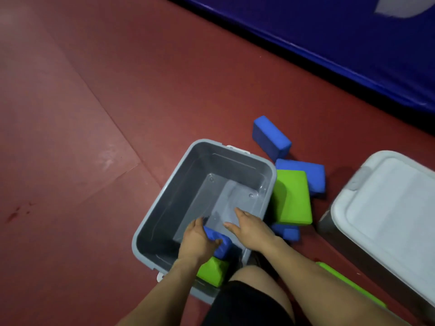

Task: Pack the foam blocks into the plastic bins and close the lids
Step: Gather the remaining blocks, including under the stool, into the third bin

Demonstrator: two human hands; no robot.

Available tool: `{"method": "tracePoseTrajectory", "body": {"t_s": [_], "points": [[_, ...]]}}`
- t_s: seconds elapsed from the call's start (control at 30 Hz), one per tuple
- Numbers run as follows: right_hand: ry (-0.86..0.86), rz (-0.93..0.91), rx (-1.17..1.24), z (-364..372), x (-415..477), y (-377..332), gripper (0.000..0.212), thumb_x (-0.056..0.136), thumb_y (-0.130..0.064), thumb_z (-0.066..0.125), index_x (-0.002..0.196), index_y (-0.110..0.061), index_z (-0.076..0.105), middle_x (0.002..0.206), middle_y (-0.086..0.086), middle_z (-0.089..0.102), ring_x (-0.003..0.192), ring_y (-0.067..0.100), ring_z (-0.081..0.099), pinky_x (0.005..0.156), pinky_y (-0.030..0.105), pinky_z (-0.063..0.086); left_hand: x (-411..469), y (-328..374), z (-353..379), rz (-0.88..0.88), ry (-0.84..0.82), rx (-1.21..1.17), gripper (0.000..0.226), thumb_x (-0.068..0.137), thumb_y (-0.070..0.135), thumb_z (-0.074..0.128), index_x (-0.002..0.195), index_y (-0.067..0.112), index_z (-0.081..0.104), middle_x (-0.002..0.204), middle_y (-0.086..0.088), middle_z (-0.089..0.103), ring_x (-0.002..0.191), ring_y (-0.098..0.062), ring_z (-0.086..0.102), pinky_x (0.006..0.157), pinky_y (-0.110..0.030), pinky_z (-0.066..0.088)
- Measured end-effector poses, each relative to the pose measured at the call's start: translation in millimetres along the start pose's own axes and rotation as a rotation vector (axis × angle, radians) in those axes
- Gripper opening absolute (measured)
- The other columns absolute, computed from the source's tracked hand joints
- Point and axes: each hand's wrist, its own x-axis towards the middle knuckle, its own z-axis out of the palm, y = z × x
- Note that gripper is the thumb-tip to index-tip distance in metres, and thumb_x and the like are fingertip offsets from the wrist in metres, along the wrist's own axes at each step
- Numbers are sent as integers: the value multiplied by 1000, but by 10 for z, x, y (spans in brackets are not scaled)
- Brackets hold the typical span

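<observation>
Inside the bin's [173,203] near corner, the left hand [197,242] clasps a blue block [223,248], apparently lying lengthwise toward the flat-fingered right hand [249,228] beside it.

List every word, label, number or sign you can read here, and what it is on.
None readable.
The grey bin, white lid and foam blocks show no print.
The white patch on the blue mat is cut off and blurred: no letters can be made out.

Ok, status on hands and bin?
Left hand grips blue foam block inside open grey plastic bin. Right hand open, inside bin. Loose blocks beside bin; nothing blocking.
</observation>
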Motion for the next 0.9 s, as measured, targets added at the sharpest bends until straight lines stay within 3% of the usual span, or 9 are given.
{"method": "tracePoseTrajectory", "body": {"t_s": [0.2, 0.3, 0.43, 0.53, 0.63, 0.8, 0.9], "points": [[192, 125, 117, -297, -663, 412, 71, 97, -59, 45, 149, -12, 37, 149, 13, 47, 133, 31, 49, 106, 40, 42, -277, 670, 94, 219, 30, -17, 88, 82, 41, 77, 151, 11, 33, 154, -8, 40, 140, -24, 39, 110, -29, 32], [236, 226, 159, -315, -963, 746, 76, 97, -59, 45, 151, -7, 34, 150, 17, 46, 137, 31, 45, 110, 40, 39, -417, 999, 359, 315, -13, 1, 85, 84, 41, 75, 151, 12, 34, 152, -9, 42, 140, -23, 40, 109, -29, 31], [285, 348, 257, -271, -1172, 1267, 75, 92, -68, 43, 138, -9, 47, 133, 20, 59, 124, 34, 55, 99, 40, 45, -449, 1370, 776, 368, -87, 25, 81, 83, 41, 75, 148, 8, 39, 147, -12, 48, 136, -25, 45, 107, -28, 32], [309, 421, 340, -212, -1102, 1679, 94, 81, -84, 32, 137, -10, 50, 133, 17, 61, 123, 31, 57, 99, 38, 46, -328, 1590, 1063, 357, -143, 37, 79, 84, 40, 75, 146, 6, 41, 147, -13, 49, 136, -25, 45, 107, -27, 33], [294, 477, 381, -187, -907, 1993, 69, 93, -66, 45, 131, -8, 53, 129, 18, 63, 122, 32, 58, 99, 40, 46, -92, 1721, 1328, 311, -180, 38, 69, 86, 36, 74, 141, 4, 47, 141, -15, 53, 132, -28, 48, 102, -29, 37], [223, 491, 448, -17, -326, 2403, 74, 96, -61, 43, 142, -3, 41, 137, 22, 55, 127, 33, 53, 104, 40, 43, 598, 1662, 1841, 152, -200, 18, 69, 86, 51, 67, 135, 6, 51, 133, -15, 59, 122, -30, 56, 98, -36, 48], [217, 519, 481, 100, 56, 2590, 69, 98, -57, 42, 141, -2, 40, 139, 25, 53, 129, 36, 51, 104, 40, 41, 984, 1601, 2050, 38, -196, -22, 71, 90, 52, 62, 140, 4, 46, 136, -20, 56, 125, -34, 53, 99, -36, 44]]}}
